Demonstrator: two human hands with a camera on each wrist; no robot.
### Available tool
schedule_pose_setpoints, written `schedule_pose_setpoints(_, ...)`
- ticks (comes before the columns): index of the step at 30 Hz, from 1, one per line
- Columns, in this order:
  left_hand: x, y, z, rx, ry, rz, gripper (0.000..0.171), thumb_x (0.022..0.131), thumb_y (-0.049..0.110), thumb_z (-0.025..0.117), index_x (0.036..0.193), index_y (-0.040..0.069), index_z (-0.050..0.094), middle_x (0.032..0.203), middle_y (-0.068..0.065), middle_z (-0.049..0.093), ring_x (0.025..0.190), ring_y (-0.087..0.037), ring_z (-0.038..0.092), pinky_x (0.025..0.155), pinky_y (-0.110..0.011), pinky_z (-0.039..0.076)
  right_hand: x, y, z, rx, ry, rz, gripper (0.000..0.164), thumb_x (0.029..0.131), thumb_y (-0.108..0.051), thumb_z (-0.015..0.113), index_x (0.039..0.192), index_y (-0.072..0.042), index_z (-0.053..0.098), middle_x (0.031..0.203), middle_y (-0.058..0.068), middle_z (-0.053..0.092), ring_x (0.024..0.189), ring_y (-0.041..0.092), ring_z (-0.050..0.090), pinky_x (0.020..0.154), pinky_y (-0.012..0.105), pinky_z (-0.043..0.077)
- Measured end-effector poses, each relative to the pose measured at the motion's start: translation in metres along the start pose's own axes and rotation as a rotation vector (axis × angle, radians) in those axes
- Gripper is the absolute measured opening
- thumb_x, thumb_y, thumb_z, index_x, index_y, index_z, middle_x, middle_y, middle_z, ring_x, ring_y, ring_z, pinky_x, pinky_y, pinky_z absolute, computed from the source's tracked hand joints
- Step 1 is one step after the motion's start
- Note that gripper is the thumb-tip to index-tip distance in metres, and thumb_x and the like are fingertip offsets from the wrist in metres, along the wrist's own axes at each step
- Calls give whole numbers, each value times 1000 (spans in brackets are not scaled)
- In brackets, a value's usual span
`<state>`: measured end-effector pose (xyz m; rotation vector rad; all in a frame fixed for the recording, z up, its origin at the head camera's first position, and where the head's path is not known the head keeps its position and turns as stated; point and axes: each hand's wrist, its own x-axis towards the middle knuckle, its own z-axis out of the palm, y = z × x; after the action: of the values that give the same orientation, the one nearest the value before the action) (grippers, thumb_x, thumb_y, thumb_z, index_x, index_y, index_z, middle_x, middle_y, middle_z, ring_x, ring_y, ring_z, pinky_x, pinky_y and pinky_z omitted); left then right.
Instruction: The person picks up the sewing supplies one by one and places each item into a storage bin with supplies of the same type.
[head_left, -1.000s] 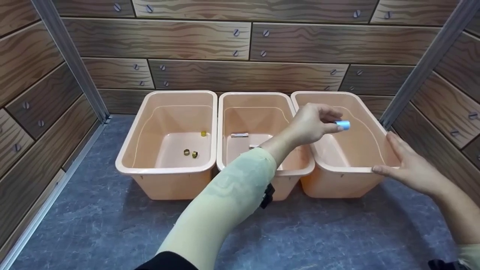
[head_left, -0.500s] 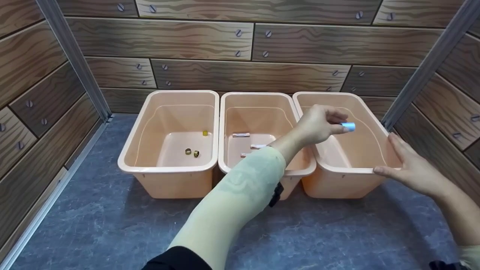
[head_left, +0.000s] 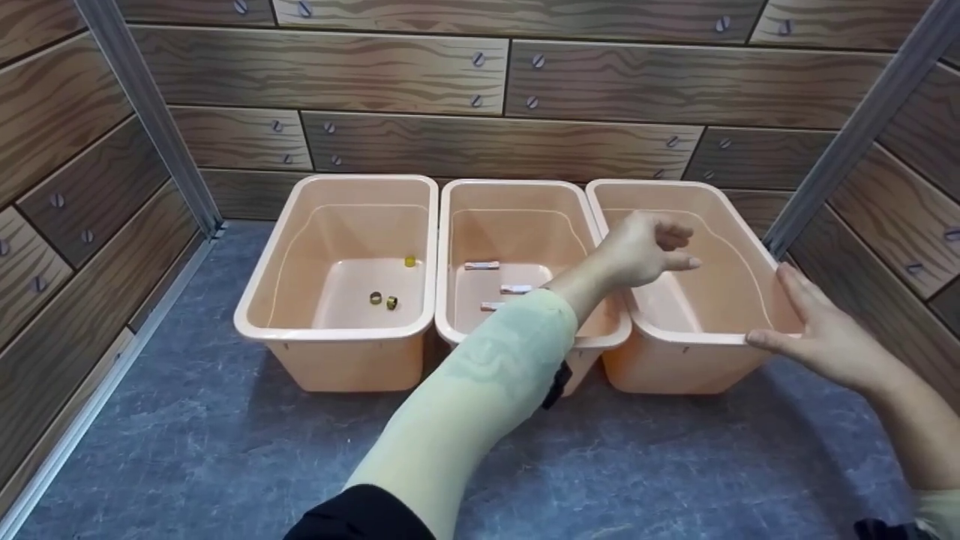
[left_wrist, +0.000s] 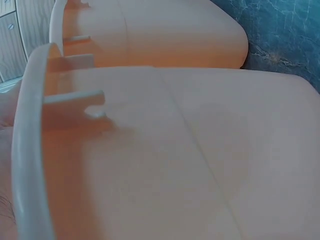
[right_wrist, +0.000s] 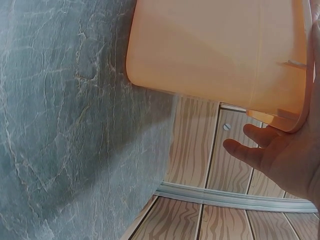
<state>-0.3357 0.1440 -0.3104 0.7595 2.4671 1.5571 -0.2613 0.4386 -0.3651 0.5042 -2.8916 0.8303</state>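
My left hand (head_left: 641,247) is over the right-hand peach bin (head_left: 686,339), thumb and fingers apart, nothing visible between them. A blue cylinder seen earlier no longer shows; the hand and forearm cover part of that bin's inside. At the same bin's front right corner, my right hand (head_left: 832,337) rests on the rim, thumb along the front and fingers along the right side. The right wrist view has its fingers (right_wrist: 242,152) beside the outer wall. In the left wrist view, bin walls (left_wrist: 165,165) fill most of the picture, with skin at the left edge.
Three small slim cylinders (head_left: 481,265) lie in the middle bin (head_left: 514,183), partly behind my left forearm. The left bin (head_left: 337,334) has three small gold-coloured rings (head_left: 375,298) on its floor. Wood-patterned walls (head_left: 405,139) enclose the grey marbled surface (head_left: 187,435).
The blue cylinder has left my left hand and is out of sight; the thumb and fingers have parted. That hand has shifted slightly right. My right hand stays on the rim.
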Motion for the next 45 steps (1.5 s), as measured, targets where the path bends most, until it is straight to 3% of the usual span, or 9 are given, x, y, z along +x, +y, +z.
schedule_pose_setpoints(6, -5, 3, -6, -8, 10, 19, 44, 95, 22, 83, 137, 13, 72, 126, 3, 76, 113, -4, 69, 88, -9, 49, 1, -1, 1, 1, -8, 5, 109, 96, -31, 79, 165, 11, 5, 168, 42, 2, 153, 64, 5, 121, 74, 6)
schedule_pose_setpoints(11, -9, 8, -10, -29, 12, 38, 44, 94, 23, 85, 136, 14, 73, 123, 6, 76, 109, 1, 68, 87, -9, 49, 1, -1, 1, 2, -8, 8, 108, 97, -31, 78, 164, 11, 4, 167, 43, 2, 152, 65, 5, 121, 73, 5)
schedule_pose_setpoints(22, -30, 25, -32, -21, -8, 116, 45, 95, 22, 84, 136, 7, 72, 125, 1, 76, 111, -2, 69, 88, -9, 50, -1, -2, -2, -15, -18, 21, 109, 97, -32, 78, 165, 10, 3, 168, 42, 1, 152, 64, 4, 120, 77, 6)
schedule_pose_setpoints(30, -53, 31, -60, -84, 26, 171, 45, 93, 15, 85, 134, 3, 72, 124, -6, 77, 110, -6, 71, 91, -13, 52, 2, -3, -2, -13, -20, 15, 109, 97, -32, 78, 165, 9, 3, 168, 41, 2, 154, 63, 3, 121, 75, 5)
schedule_pose_setpoints(38, -82, 23, -94, -114, 71, 187, 43, 93, 13, 85, 131, 1, 72, 123, -10, 77, 111, -11, 72, 93, -19, 55, 2, -3, -1, -16, -49, 27, 109, 98, -33, 76, 165, 10, 2, 169, 40, -1, 155, 60, 0, 122, 73, 2)
schedule_pose_setpoints(45, -112, 14, -125, -110, 66, 132, 46, 95, 14, 83, 136, 1, 69, 130, -11, 74, 118, -13, 70, 97, -21, 54, 2, -7, -7, -32, -89, 47, 108, 100, -35, 72, 164, 10, -2, 168, 40, -6, 154, 61, -3, 121, 75, 2)
